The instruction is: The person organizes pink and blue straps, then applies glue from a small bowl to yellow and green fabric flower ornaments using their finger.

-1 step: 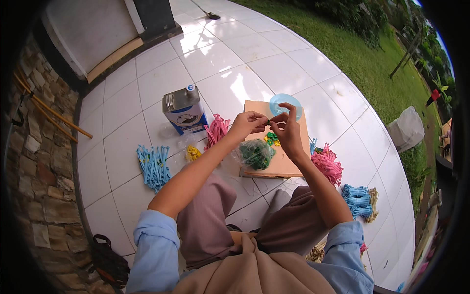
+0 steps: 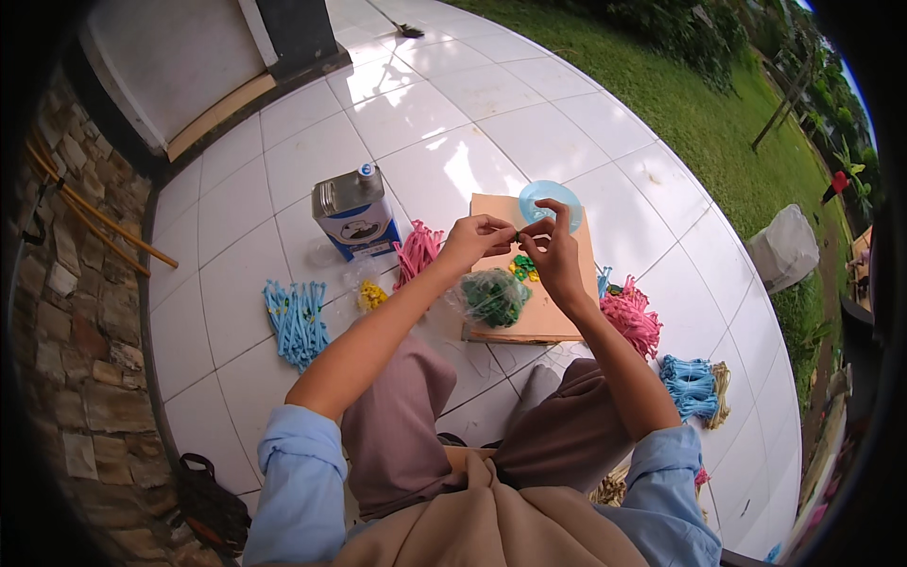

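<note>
Dark bit [image 2: 517, 235], one, too small to identify: between my hands, left hand [image 2: 475, 240] and right hand [image 2: 559, 253], fingertips of both pinched on it; below my fingers, board [image 2: 559, 307] with green and yellow bits [image 2: 524, 268]; nearer me, bag [image 2: 496, 298] of green; beyond right fingers, blue dish [image 2: 531, 200]; left of fingers, pink bundle [image 2: 419, 250], tin [image 2: 355, 213]

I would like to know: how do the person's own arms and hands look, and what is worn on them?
The left sleeve and right sleeve are light blue, rolled into thick folds near the elbows. Both forearms are uncovered. The left hand and right hand wear no gloves; no watch or bracelet shows.
</note>
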`<action>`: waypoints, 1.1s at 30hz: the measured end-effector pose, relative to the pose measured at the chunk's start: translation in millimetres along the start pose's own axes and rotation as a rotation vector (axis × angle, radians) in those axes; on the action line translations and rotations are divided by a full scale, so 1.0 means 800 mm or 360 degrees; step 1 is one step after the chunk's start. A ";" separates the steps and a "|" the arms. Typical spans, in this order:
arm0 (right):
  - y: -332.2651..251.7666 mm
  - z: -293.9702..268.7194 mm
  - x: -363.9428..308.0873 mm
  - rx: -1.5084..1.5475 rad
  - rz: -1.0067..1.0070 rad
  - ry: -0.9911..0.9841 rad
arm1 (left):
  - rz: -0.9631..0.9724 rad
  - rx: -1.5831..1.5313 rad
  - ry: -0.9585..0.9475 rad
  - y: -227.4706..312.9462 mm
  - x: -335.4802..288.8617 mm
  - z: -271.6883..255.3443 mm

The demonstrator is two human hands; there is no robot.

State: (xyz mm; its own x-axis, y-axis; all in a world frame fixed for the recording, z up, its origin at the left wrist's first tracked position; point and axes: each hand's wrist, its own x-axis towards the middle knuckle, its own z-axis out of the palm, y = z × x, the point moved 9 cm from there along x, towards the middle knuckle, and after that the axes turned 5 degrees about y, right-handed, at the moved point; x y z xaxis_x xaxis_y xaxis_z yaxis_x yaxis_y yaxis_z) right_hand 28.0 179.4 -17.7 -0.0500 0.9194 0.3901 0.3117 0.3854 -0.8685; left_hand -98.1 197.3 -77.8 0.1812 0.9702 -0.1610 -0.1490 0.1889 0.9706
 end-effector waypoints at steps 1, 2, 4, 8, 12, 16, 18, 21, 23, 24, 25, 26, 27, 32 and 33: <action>0.000 0.000 -0.001 0.0008 -0.0003 -0.0011 | 0.0002 0.0006 -0.0025 0.002 -0.002 0.000; 0.000 0.001 -0.001 0.0015 -0.0007 -0.0026 | 0.0006 0.0009 -0.0047 0.003 -0.003 0.000; 0.000 0.001 -0.003 0.0020 -0.0012 -0.0040 | -0.0026 0.0020 -0.0064 0.001 -0.004 0.000; 0.014 0.003 -0.001 0.0226 0.0155 -0.0149 | 0.0028 0.0095 -0.0156 0.006 -0.006 -0.002; 0.040 0.001 0.009 0.0558 0.0297 -0.0202 | -0.0074 0.0134 -0.0135 0.003 -0.002 -0.008; 0.053 -0.023 0.021 0.0249 0.0256 0.0057 | -0.0057 0.0237 -0.0033 0.000 0.004 -0.031; 0.064 -0.022 0.017 -0.0152 0.0060 -0.0014 | -0.0051 0.0267 -0.0011 -0.005 0.008 -0.038; 0.087 0.019 -0.016 -0.0935 -0.0400 -0.0426 | 0.0016 0.0379 0.0055 -0.007 0.013 -0.046; 0.099 0.031 -0.021 -0.0918 -0.0345 -0.0622 | 0.0161 0.0528 0.0153 0.000 0.011 -0.051; 0.088 0.032 -0.017 -0.0916 -0.0353 -0.0632 | 0.0162 0.0523 0.0166 0.002 0.009 -0.050; 0.083 0.021 -0.002 -0.0687 -0.0152 -0.0487 | 0.0211 0.0621 0.0176 0.007 0.007 -0.048; 0.079 0.008 0.007 -0.0469 0.0049 -0.0339 | 0.0263 0.0710 0.0179 0.013 0.005 -0.043; 0.070 0.009 0.009 -0.0478 0.0046 -0.0347 | 0.0264 0.0698 0.0182 0.015 0.004 -0.040; 0.053 0.036 0.002 0.0328 0.0387 -0.0460 | 0.0232 0.0761 0.0031 0.013 -0.003 -0.030; 0.053 0.038 0.003 0.0213 0.0332 -0.0510 | 0.0230 0.0761 0.0030 0.013 -0.005 -0.030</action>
State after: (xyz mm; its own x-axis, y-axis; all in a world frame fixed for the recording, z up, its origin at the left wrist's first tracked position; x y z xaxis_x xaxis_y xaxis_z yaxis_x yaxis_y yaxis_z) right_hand 12.2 200.1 -63.2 -0.2987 0.9486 0.1045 0.2214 0.1754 -0.9593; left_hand -123.3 199.3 -70.9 0.1734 0.9847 -0.0180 0.2919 -0.0339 0.9558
